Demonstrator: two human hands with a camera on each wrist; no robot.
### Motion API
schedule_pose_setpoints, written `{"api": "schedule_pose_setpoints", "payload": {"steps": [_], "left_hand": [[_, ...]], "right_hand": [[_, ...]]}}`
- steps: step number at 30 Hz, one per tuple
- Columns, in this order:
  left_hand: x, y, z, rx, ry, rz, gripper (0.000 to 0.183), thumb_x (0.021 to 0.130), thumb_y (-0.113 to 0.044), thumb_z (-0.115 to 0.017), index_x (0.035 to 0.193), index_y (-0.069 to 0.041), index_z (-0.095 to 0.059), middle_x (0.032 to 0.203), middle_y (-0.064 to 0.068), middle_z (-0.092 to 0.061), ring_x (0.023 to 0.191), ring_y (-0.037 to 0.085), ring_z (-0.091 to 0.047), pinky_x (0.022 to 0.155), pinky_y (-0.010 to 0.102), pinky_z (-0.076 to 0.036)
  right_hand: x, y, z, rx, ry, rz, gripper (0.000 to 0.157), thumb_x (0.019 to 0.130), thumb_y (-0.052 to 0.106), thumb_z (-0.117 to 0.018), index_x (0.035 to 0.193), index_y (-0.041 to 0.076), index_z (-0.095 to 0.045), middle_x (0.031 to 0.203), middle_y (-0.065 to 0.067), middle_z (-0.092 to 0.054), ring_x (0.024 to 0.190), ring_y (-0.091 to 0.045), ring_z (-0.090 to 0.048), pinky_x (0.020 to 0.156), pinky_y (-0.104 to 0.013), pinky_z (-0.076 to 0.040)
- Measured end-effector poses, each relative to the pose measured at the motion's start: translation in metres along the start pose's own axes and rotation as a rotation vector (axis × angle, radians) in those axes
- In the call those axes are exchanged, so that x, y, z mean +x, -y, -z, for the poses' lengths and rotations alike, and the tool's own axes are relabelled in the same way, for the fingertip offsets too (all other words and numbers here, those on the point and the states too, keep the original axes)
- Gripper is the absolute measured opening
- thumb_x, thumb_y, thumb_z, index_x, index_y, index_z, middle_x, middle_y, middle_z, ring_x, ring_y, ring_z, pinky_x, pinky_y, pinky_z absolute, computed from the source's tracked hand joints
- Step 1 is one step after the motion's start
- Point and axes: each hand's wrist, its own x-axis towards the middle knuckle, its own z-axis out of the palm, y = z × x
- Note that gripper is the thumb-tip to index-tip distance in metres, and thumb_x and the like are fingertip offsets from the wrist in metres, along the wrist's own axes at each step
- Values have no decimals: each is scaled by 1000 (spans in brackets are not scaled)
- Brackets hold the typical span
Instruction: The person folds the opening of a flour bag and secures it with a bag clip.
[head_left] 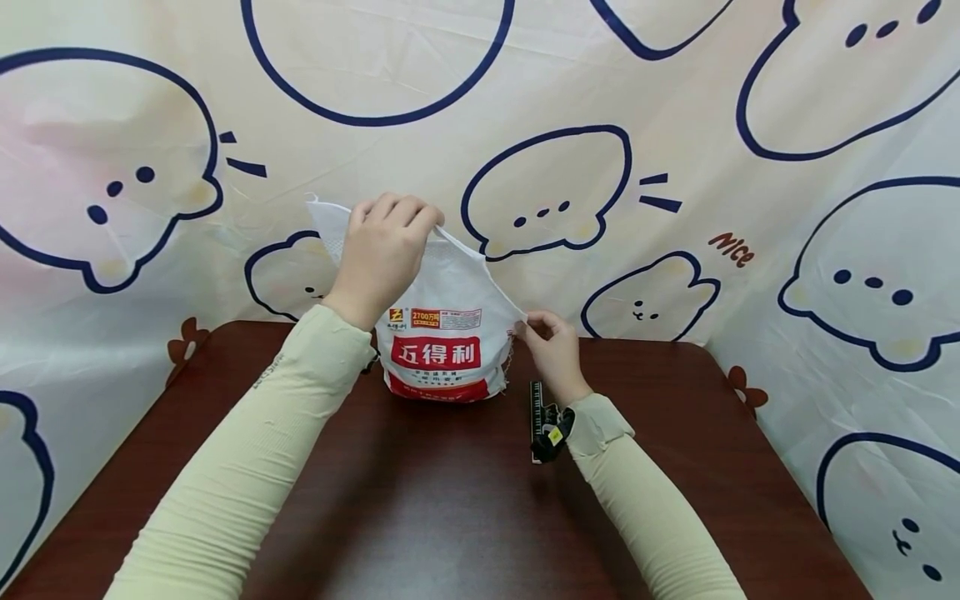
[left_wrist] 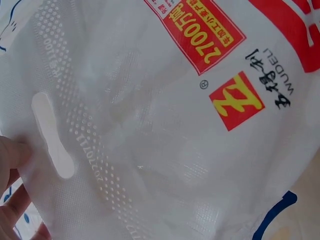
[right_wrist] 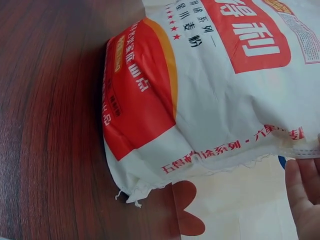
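Note:
A white flour sack (head_left: 450, 287) with red and black print stands upright at the back of the brown table, its lower part filled out and its top slack. My left hand (head_left: 386, 250) grips the top edge from above. In the left wrist view, thumb and fingers (left_wrist: 17, 152) pinch that edge beside an oval handle slot (left_wrist: 52, 136). On the sack's right side, my right hand (head_left: 553, 354) pinches the stitched side seam between thumb and fingers. The right wrist view shows those fingers (right_wrist: 302, 195) at the seam, with frayed threads (right_wrist: 135, 197) at the bottom corner.
The dark wood tabletop (head_left: 420, 500) stretches in front of the sack. A narrow black strip with pale marks (head_left: 536, 417) lies near my right wrist, which wears a black device (head_left: 553, 437). Behind the table hangs a pale cloth (head_left: 547, 75) printed with blue-outlined cartoon figures.

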Motion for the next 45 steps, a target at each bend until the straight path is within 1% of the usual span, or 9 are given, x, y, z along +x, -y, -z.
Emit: {"api": "schedule_pose_setpoints", "payload": {"steps": [5, 8, 15, 21, 28, 29, 36, 41, 45], "left_hand": [[0, 1, 0, 3, 9, 2, 18, 100, -2, -59, 112, -7, -72, 115, 12, -71, 113, 34, -61, 95, 55, -48], [0, 2, 1, 0, 18, 6, 19, 100, -2, -60, 113, -7, -72, 115, 13, -70, 114, 34, -61, 95, 55, -48], [0, 2, 1, -6, 19, 10, 19, 100, -2, -58, 113, -7, -71, 115, 13, -70, 113, 34, -61, 94, 55, -49], [-1, 3, -1, -11, 10, 11, 19, 101, -1, -57, 112, -6, -72, 115, 13, -70, 113, 35, -61, 95, 55, -48], [-2, 4, -1, -12, 8, 9, 19, 101, -2, -57, 112, -6, -72, 114, 14, -70, 113, 35, -61, 94, 55, -48], [-2, 4, -1, -12, 7, 8, 19, 101, -2, -58, 112, -6, -72, 115, 14, -70, 113, 35, -61, 94, 55, -49], [-3, 4, 0, -11, 5, 1, 18, 101, -2, -58, 113, -7, -71, 115, 14, -70, 113, 35, -60, 93, 55, -48], [-4, 5, 1, -9, 16, 10, 18, 101, -5, -58, 115, -7, -71, 117, 14, -69, 114, 35, -60, 95, 55, -48], [-4, 5, 2, -11, 11, 8, 18, 101, -5, -58, 114, -7, -71, 117, 14, -70, 114, 35, -60, 94, 55, -48]], "right_hand": [[-1, -3, 2, 7, 32, 9, 27, 96, 25, -72, 109, 2, -72, 110, -12, -69, 98, -20, -63, 81, -21, -54], [-2, -4, 3, 31, 45, 20, 30, 97, 29, -71, 111, 2, -71, 114, -11, -68, 98, -20, -63, 85, -28, -55], [-4, -5, 4, 111, 85, 47, 33, 103, 28, -61, 117, -1, -68, 120, -14, -66, 105, -19, -62, 99, -41, -52], [-2, -8, 7, 187, 132, 83, 39, 108, 27, -51, 124, -5, -66, 125, -19, -64, 112, -24, -63, 105, -51, -47], [-13, 24, 8, 132, 145, 7, 35, 106, 21, -55, 126, -7, -63, 130, -21, -61, 115, -26, -59, 106, -47, -47], [-14, 27, 8, 126, 150, -4, 35, 105, 19, -56, 127, -7, -62, 132, -22, -60, 114, -27, -59, 107, -49, -46], [-2, 6, 8, 141, 182, -12, 35, 101, 17, -64, 132, 0, -61, 137, -15, -58, 116, -27, -60, 104, -40, -49], [0, 2, 7, 151, 197, 17, 38, 97, 20, -70, 131, 3, -62, 133, -11, -59, 117, -32, -59, 94, -29, -54], [0, 2, 6, 114, 201, 22, 40, 95, 24, -74, 130, 7, -63, 131, -7, -60, 116, -30, -58, 92, -28, -55]]}}
